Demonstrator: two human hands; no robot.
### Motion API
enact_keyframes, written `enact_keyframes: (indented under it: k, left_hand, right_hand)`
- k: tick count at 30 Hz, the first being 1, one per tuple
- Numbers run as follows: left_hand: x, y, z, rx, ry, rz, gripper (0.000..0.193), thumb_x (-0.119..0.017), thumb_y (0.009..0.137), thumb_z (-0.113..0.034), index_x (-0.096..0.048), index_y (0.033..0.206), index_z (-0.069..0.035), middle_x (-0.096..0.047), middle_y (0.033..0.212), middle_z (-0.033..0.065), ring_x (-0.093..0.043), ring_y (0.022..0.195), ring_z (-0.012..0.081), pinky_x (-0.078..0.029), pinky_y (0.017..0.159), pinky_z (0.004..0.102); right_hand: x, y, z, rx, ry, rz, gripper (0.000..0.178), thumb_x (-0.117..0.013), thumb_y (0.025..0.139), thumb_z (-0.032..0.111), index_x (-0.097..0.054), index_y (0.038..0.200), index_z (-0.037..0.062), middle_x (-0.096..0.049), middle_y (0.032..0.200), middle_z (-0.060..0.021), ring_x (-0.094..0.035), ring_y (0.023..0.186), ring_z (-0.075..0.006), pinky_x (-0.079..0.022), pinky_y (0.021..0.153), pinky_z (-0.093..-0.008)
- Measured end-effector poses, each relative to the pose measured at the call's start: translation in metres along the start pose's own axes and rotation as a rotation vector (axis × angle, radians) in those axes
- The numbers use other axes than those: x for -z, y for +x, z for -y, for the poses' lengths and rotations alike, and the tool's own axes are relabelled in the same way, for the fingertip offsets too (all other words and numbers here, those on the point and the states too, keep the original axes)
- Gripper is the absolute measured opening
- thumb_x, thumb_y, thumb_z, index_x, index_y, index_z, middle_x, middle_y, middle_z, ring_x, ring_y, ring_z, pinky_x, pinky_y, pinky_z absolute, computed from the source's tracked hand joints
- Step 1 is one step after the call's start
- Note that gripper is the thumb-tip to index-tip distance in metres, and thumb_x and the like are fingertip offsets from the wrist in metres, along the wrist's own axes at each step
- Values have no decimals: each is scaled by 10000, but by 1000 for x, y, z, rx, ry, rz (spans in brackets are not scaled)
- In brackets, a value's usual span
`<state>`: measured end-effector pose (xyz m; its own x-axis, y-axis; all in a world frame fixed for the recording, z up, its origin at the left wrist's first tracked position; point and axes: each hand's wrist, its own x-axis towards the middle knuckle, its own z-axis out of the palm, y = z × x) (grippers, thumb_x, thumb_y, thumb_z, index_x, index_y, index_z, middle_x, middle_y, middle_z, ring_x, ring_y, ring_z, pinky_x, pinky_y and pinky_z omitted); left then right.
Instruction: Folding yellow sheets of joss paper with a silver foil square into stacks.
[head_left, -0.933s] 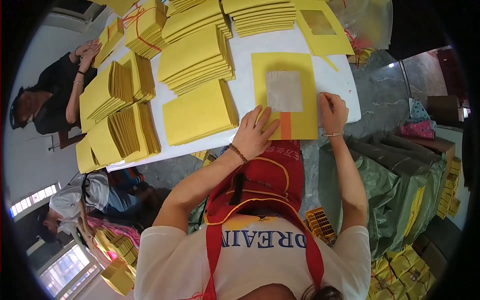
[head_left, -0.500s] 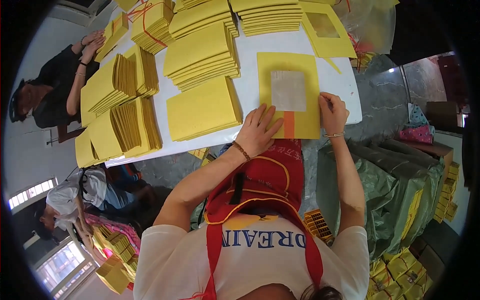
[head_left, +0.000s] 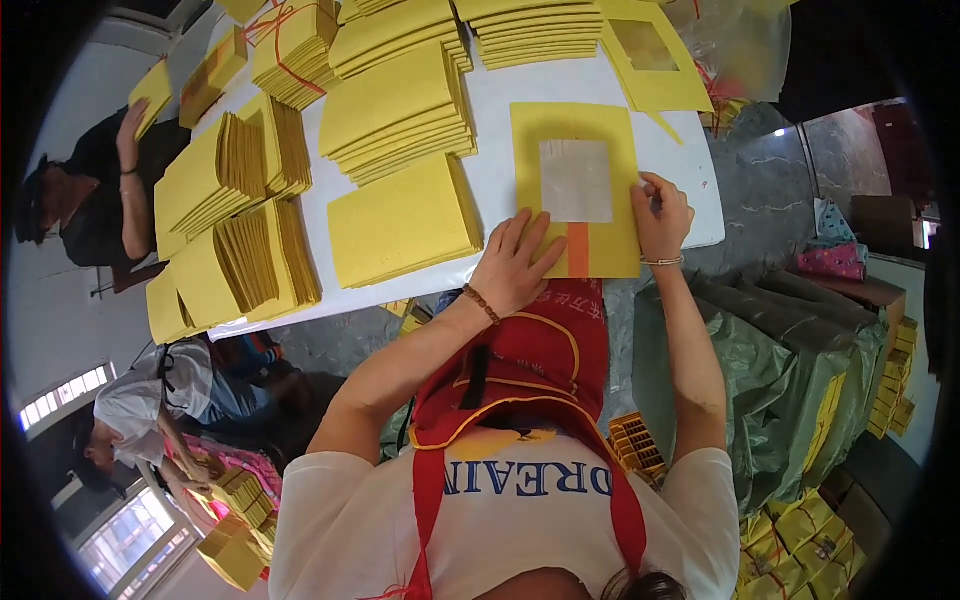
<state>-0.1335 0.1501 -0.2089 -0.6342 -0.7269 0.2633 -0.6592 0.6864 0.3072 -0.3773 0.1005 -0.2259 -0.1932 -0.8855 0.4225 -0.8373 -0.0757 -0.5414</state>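
Note:
A flat yellow paper packet (head_left: 527, 150) lies at the front edge of the white table, its near end reaching the edge. On its face are a pale grey square (head_left: 576, 180) and, below that, an orange strip (head_left: 578, 250). My left hand (head_left: 512, 262) rests on its lower left corner, fingers spread and pressing flat. Beside its right edge is my right hand (head_left: 664, 220), fingers curled and thumb against the index finger, closed on the packet's edge. A shorter stack of yellow packets (head_left: 403, 222) sits to the left of my left hand.
Taller yellow stacks (head_left: 398, 105) fill the table's left and far side. Another windowed packet (head_left: 680, 88) lies at the far right. A person in black (head_left: 110, 215) holds a yellow packet at left; another person (head_left: 165, 385) works behind. Green sheeting (head_left: 745, 370) covers goods on my right.
My right hand has shifted slightly left along the packet's edge, while my left hand has stayed put. The person in black has raised a yellow packet off the table.

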Motion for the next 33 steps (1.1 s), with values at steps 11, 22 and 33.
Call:
enact_keyframes:
  k: [11,22,33]
  left_hand:
    - [-2,-1,1,-10,9,-21,735,-722,535,-192,-477,1224,-119,-379,1307,183,-356,1186,383,-342,938,467]
    - [-1,1,-2,9,-22,13,717,-715,555,-162,-477,1230,-119,-357,1314,170,-323,1208,378,-333,943,473]
    - [29,11,-19,17,-67,71,615,-703,623,-204,-492,1188,-80,-391,1276,182,-365,1172,357,-350,928,445]
  right_hand:
    - [-2,-2,-2,64,-36,-9,187,-668,735,216,-627,908,161,-580,719,40,-538,715,-166,-351,639,-332]
    - [-2,-4,1,36,-10,-47,194,-665,733,225,-627,915,168,-567,732,44,-524,727,-167,-346,670,-342]
    - [-3,-4,-2,51,-28,-45,185,-668,730,228,-631,903,171,-556,731,48,-520,723,-167,-339,665,-333]
